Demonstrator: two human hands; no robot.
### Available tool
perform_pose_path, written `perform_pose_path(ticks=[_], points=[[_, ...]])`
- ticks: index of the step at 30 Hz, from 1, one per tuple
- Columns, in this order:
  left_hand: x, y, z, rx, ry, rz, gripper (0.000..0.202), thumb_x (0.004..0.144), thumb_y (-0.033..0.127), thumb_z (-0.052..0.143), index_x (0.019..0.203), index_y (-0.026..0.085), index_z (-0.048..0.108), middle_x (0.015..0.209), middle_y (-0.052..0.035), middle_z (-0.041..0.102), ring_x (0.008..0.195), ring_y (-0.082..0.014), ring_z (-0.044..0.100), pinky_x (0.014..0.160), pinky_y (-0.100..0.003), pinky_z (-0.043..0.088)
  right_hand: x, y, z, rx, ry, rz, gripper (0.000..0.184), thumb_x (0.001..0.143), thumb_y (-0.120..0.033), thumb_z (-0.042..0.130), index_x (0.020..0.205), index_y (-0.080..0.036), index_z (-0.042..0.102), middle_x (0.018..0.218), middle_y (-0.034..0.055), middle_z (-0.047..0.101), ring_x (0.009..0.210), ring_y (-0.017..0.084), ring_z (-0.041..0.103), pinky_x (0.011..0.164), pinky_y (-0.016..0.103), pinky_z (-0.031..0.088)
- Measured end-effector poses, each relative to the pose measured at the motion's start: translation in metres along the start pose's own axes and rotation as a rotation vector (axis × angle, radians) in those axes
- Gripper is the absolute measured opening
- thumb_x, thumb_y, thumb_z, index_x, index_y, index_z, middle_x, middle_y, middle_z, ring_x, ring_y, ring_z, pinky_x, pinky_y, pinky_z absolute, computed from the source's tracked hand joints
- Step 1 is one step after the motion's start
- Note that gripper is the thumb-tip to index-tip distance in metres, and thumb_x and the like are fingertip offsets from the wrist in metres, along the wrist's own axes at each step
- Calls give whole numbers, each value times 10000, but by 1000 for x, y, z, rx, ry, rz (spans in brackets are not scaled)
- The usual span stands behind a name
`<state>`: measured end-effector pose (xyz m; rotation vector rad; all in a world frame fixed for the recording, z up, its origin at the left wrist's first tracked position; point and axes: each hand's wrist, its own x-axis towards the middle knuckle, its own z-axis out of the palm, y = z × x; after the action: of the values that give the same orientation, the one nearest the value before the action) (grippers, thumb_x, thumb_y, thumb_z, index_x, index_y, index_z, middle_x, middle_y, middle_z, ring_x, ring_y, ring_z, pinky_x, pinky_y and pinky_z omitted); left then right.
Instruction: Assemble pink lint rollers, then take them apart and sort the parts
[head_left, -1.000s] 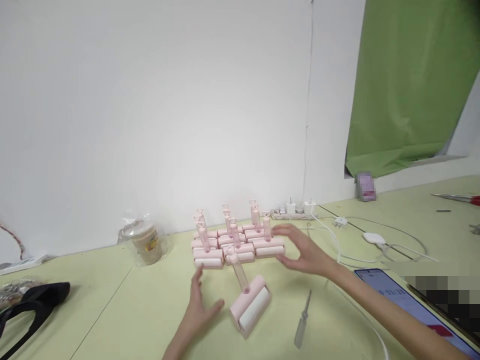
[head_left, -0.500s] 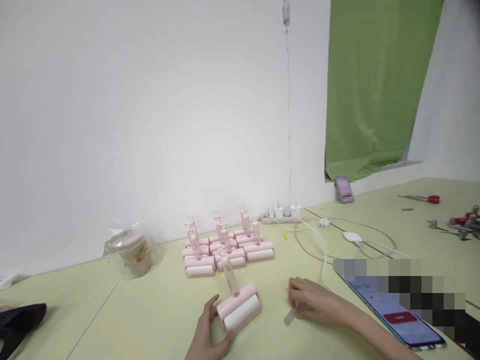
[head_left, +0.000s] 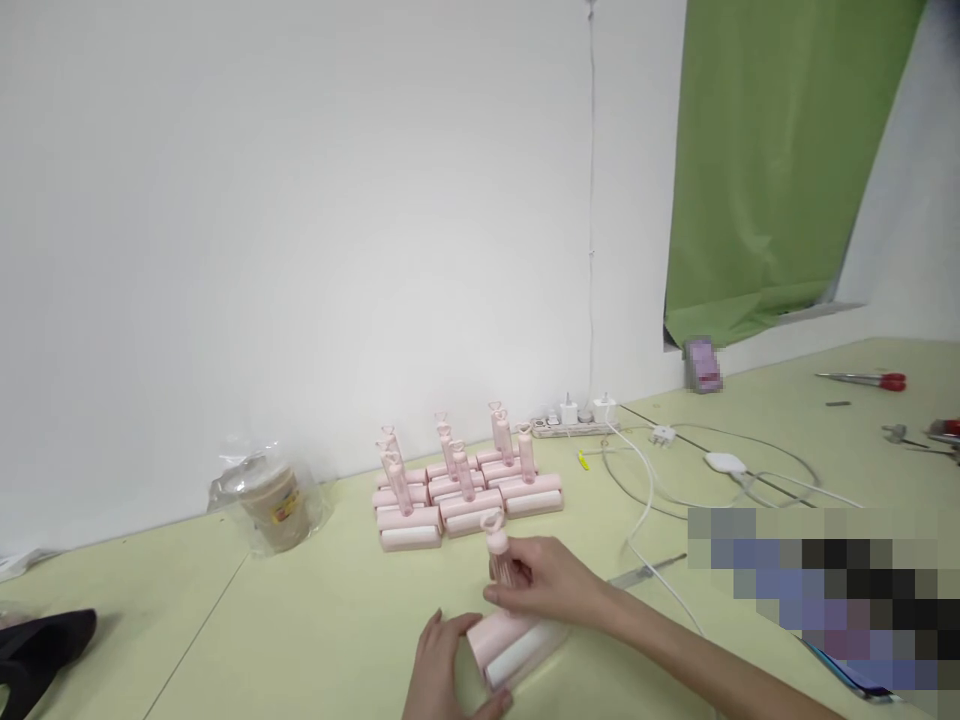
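Observation:
A pink lint roller [head_left: 501,635] with a white roll lies tilted on the table before me. My right hand [head_left: 536,580] is closed round its clear pink handle [head_left: 501,570], just under the loop-topped cap. My left hand [head_left: 446,670] cups the left end of the roller, fingers above and thumb at the lower edge. To the right, partly behind my right forearm, lies a slim greyish translucent tool [head_left: 634,577] with a thin dark tip; its exact kind is unclear. Behind my hands, several matching lint rollers [head_left: 470,510] stand in rows with their handles upright.
A plastic-wrapped tub [head_left: 277,505] stands at the left, near a black object [head_left: 52,645]. A power strip [head_left: 574,430] with chargers sits by the wall; white cables [head_left: 645,480] curl rightward. A partly blurred phone [head_left: 847,675] lies right. Red-handled scissors-like tool [head_left: 862,380] lies far right.
My right hand has let go of the slim translucent tool, which now lies on the table, and has moved left onto the lint roller's handle. The view has shifted slightly.

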<state>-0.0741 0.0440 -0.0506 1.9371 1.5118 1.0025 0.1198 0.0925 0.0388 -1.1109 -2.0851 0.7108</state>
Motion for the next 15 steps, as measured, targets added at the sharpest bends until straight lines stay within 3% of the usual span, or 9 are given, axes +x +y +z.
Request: perform_pose_path(ticks=[2, 4, 6, 8, 10, 12, 14, 15], points=[[3, -4, -8, 33, 2, -12, 435, 555, 264, 623, 978, 190, 550, 1023, -78, 588, 1106, -301, 417, 999, -422, 240, 5, -4, -4, 46, 93, 25, 246, 733, -416, 526, 688, -177, 560, 557, -31, 531, 526, 118, 507, 482, 220, 380], [8, -11, -18, 31, 29, -68, 418, 611, 277, 581, 1013, 180, 522, 1055, -88, 571, 1092, -287, 437, 976, -428, 276, 3, -5, -21, 141, 228, 55, 298, 792, -448, 439, 799, -170, 543, 661, 10, 582, 576, 138, 543, 501, 243, 428], [15, -18, -27, 23, 41, -125, 445, 653, 296, 540, 1073, 165, 475, 1105, -101, 541, 1087, -270, 447, 962, -425, 298, -5, -5, -42, 290, 373, 67, 321, 774, -477, 468, 863, -175, 531, 718, 31, 598, 575, 149, 563, 513, 270, 470], [20, -23, -35, -1, 0, -159, 499, 678, 307, 513, 1141, 153, 412, 1177, -111, 490, 1113, -256, 430, 971, -413, 296, -19, -2, -56, 366, 419, 68, 301, 723, -461, 558, 856, -191, 548, 783, 43, 608, 613, 165, 589, 571, 299, 506], [23, -22, -38, 0, 36, -156, 655, 648, 330, 552, 1225, 140, 309, 1277, -127, 385, 1183, -270, 349, 997, -417, 262, -39, 4, -59, 311, 352, 61, 245, 722, -408, 586, 872, -214, 575, 885, 53, 608, 756, 193, 603, 673, 320, 511], [23, -13, -37, 23, 198, -116, 831, 601, 365, 605, 1286, 140, 192, 1354, -138, 249, 1232, -296, 253, 1014, -433, 226, -60, 9, -52, 222, 248, 11, 206, 748, -344, 579, 928, -245, 594, 921, 50, 601, 868, 203, 579, 731, 321, 496], [23, 1, -30, -39, 347, -70, 855, 614, 430, 600, 1294, 162, 156, 1363, -142, 210, 1220, -307, 264, 991, -451, 253, -77, 10, -42, 167, 123, -90, 226, 762, -296, 572, 985, -279, 601, 911, 46, 594, 868, 187, 573, 726, 298, 489], [23, 10, -23, -140, 352, -62, 813, 636, 479, 572, 1279, 172, 181, 1344, -149, 250, 1188, -304, 320, 964, -448, 292, -83, 8, -39, 167, 55, -143, 242, 764, -281, 570, 1004, -293, 603, 908, 45, 590, 848, 176, 578, 716, 282, 486]])
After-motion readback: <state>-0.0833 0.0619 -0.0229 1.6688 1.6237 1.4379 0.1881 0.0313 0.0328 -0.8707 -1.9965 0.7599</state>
